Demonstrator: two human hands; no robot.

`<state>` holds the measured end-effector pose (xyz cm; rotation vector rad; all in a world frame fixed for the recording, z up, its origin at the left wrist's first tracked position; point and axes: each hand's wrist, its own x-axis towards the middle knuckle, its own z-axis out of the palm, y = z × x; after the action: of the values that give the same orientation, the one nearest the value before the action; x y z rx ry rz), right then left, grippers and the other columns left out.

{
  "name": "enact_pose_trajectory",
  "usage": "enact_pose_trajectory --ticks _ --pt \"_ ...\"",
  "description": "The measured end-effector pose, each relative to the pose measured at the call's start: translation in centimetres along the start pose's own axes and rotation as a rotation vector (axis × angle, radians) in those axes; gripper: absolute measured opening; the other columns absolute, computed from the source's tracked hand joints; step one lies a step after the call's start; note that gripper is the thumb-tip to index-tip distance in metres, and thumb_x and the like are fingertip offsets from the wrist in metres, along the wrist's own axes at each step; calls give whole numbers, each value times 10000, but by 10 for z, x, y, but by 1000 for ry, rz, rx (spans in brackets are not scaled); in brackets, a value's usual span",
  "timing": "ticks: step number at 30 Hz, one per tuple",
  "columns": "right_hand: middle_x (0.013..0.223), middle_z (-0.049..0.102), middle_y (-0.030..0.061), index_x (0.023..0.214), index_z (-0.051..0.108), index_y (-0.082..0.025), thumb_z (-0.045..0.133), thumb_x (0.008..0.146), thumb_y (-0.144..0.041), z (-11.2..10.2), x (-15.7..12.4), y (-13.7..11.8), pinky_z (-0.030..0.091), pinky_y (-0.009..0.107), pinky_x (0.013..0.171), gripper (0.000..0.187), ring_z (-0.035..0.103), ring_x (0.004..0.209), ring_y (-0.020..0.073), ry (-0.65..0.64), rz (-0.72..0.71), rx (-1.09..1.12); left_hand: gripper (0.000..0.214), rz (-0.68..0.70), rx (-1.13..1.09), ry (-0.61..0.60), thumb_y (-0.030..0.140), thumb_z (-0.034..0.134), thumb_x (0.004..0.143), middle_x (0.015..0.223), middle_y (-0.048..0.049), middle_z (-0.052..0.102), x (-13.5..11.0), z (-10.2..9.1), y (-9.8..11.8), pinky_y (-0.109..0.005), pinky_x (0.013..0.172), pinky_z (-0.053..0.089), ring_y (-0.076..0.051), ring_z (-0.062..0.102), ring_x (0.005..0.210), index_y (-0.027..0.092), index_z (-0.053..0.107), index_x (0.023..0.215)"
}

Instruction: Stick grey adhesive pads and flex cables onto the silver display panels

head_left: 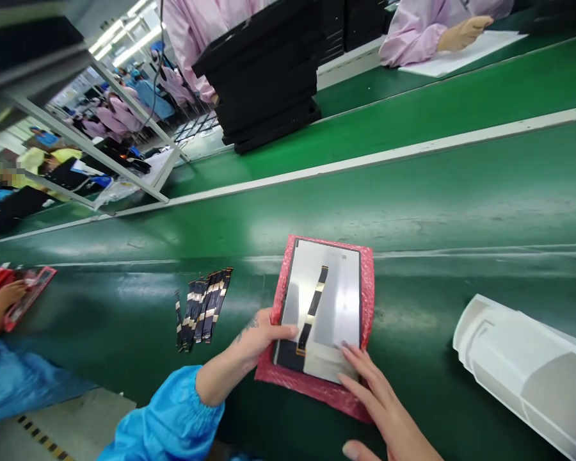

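Observation:
A flat display panel point(338, 301) with a silvery back lies on a sheet of pink bubble wrap point(367, 288). Across its back runs a black flex cable point(312, 310) with gold bands. My left hand point(264, 331) grips the panel and wrap at the left edge, thumb on top near the cable's lower end, the other fingers hidden beneath. Fingers of my right hand point(377, 394) are stretched out, their tips resting on the panel's lower right part. To the left, several similar loose flex cables point(204, 307) lie side by side on the green bench.
A white curved plastic bin point(528, 365) lies at the right. Black trays point(273, 70) stand stacked beyond the green conveyor belt point(365, 131). At the left, a neighbour's hand point(7, 298) holds a red-wrapped item. Across the belt, another person's hand point(463, 33) rests over white paper point(461, 56).

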<state>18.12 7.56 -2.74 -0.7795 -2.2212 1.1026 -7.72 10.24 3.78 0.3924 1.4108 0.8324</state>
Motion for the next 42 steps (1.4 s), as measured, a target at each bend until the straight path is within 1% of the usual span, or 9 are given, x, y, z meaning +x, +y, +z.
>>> enact_pose_trajectory --ticks 11,18,21,24,28,31,33,38,42 --pt "1422 500 23 1491 227 -434 627 838 -422 7 5 14 626 388 824 766 584 1186 299 70 -130 -93 163 358 696 193 134 779 518 557 19 584 119 -47 218 -269 609 408 -144 493 596 162 637 593" --pt "1377 567 14 1401 381 -429 581 859 -500 12 3 21 601 334 871 582 603 1189 261 66 -105 -70 170 553 926 450 248 733 653 756 -11 636 154 -50 250 -331 814 441 -187 539 805 140 646 751" --pt "1290 640 63 1199 578 -323 571 872 -401 1 7 10 599 312 868 337 635 1146 254 48 -52 -99 164 692 957 576 263 687 739 907 -30 635 151 -37 242 -409 972 379 -244 517 1016 125 633 809" --pt "1211 679 95 1098 631 -238 571 841 -265 -13 12 -4 591 301 879 265 671 1071 240 1 -12 -123 154 769 919 509 254 623 790 1008 -44 630 143 -6 213 -441 1034 344 -267 497 1125 124 640 871" --pt "1142 694 100 1085 637 -185 541 816 -184 -23 19 -17 589 310 877 286 686 982 220 41 -20 -135 232 726 863 198 342 672 737 868 -43 686 122 59 123 -369 856 501 -220 634 888 155 689 873" --pt "1075 706 69 1090 624 -211 508 856 -203 -29 19 -20 594 299 842 261 686 932 194 205 -28 -147 369 472 639 -267 410 684 729 818 -52 685 101 108 43 -320 699 538 -180 648 731 158 698 997" --pt "1035 708 47 1101 609 -234 484 902 -203 -42 9 -16 592 288 823 237 683 919 176 368 12 -227 443 347 501 -431 403 729 704 899 -61 673 90 133 4 -299 702 545 -152 645 732 160 677 1070" --pt "988 690 81 1105 606 -226 464 957 -311 -119 -55 20 569 385 822 223 665 933 235 769 273 -700 483 339 370 -406 343 726 747 1088 -90 596 78 173 -32 -271 710 569 -112 625 758 170 616 1184" --pt "1095 663 185 1148 616 -124 445 894 -591 -177 -97 55 530 507 856 559 615 1025 345 607 501 -931 483 457 482 -379 278 675 769 1169 -77 537 75 193 -47 -257 627 565 -76 555 662 207 573 1236"
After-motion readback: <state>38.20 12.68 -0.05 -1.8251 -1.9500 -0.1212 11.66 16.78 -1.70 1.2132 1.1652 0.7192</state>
